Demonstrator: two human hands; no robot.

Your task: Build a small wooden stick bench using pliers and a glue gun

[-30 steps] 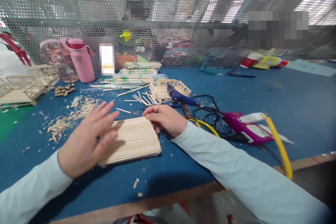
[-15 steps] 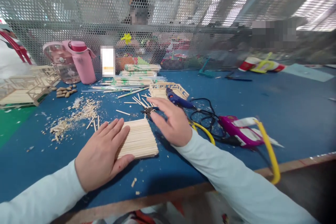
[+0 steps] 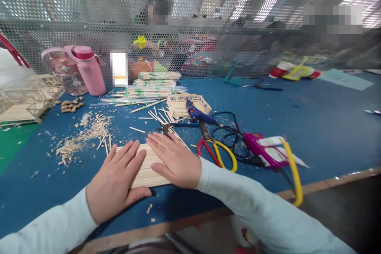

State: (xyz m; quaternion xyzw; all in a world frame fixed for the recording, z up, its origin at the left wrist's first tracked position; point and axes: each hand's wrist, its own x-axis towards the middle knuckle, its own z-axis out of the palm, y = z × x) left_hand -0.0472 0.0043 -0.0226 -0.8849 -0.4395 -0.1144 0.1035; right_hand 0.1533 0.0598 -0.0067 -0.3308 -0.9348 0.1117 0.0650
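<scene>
Resting extended on the stick panel (image 3: 144, 174), left fingers (image 3: 129, 154) and right fingers (image 3: 163, 147) grip nothing (scissors (image 3: 206, 133), pliers (image 3: 184, 125) near).

Blue-topped desk (image 3: 262, 115): a wooden-stick panel (image 3: 146, 172) lies near the front edge, pink bottle (image 3: 91, 74) and bagged sticks (image 3: 151, 92) towards the back.

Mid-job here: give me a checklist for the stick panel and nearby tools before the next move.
1. Left grip flat on the stick panel: ok.
2. Right grip laid flat over the panel's right part: ok.
3. Space just beyond the right grip free of tools: not ok, pliers lie there.
4. Scissors off the panel: ok.
5. Blue glue gun cool: cannot tell.
6. Panel's sticks all bonded: cannot tell.
</scene>
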